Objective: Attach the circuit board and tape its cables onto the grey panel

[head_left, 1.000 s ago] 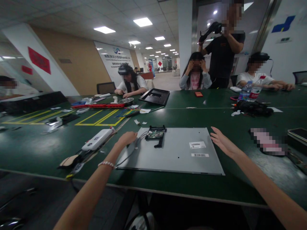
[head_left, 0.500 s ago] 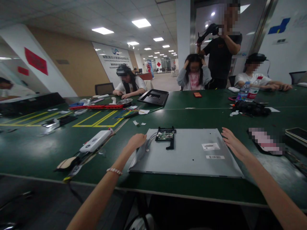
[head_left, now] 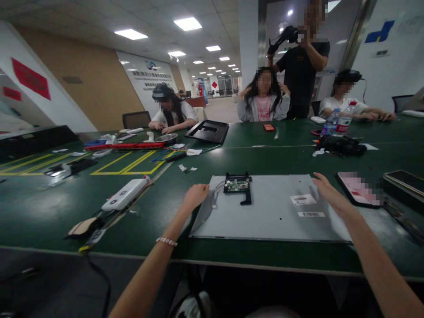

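A flat grey metal panel (head_left: 271, 216) lies on the green table (head_left: 49, 207) in front of me. A small green circuit board in a black bracket (head_left: 237, 183) sits at its far edge, with thin wires running left. My left hand (head_left: 196, 195) is curled closed on the panel's far left corner, beside those wires. My right hand (head_left: 331, 196) rests with fingers stretched out on the panel's far right corner. Two white labels (head_left: 303, 199) are stuck near that hand.
A white device (head_left: 125, 199) and cables lie to the left. A phone (head_left: 357, 187) and a dark tablet (head_left: 402, 179) lie to the right. Farther back are a black tray (head_left: 208, 131), water bottles (head_left: 331, 123) and a black bundle (head_left: 341, 145). Several people sit or stand across the table.
The panel has slid to the right across the table, away from the white device, with both hands staying at its far corners.
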{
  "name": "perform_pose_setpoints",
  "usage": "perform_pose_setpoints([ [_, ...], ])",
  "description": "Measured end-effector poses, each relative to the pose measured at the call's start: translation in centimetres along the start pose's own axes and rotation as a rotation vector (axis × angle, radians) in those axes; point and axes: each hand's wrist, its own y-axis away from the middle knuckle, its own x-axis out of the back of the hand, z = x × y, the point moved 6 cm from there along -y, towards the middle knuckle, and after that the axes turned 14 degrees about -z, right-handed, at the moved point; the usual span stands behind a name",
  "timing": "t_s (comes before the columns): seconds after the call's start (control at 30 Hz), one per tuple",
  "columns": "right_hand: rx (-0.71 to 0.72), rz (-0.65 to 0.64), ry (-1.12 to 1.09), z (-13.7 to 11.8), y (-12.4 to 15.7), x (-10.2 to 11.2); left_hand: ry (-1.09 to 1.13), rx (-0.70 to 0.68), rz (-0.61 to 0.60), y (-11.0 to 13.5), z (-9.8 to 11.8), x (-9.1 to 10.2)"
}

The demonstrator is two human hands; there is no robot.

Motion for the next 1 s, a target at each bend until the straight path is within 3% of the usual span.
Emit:
perform_pose_setpoints([
  [0.07,-0.056,-0.014,0.019,0.3,-0.2,-0.1,0.003,-0.008,0.006,0.0,0.4,-0.2],
  [0.53,-0.080,-0.033,0.577,2.2,-1.6,0.1,-0.013,-0.064,-0.056,-0.3,2.0,-0.1],
  [0.63,-0.070,-0.017,0.654,2.3,-1.7,0.0,0.013,-0.074,0.063,-0.7,3.0,1.1],
  [0.73,-0.046,0.011,0.709,2.8,-1.9,-0.1,0.067,-0.300,0.178,-1.5,5.6,1.9],
  [0.83,-0.043,0.012,0.736,3.3,-2.2,-0.2,0.128,-0.569,0.021,-2.8,8.3,1.1],
  [0.9,-0.045,0.006,0.745,3.5,-2.3,-0.2,0.185,-0.659,-0.118,-3.6,9.3,0.6],
  [1.0,-0.049,0.002,0.754,3.6,-2.4,-0.2,0.248,-0.736,-0.200,-4.1,10.0,0.8],
])
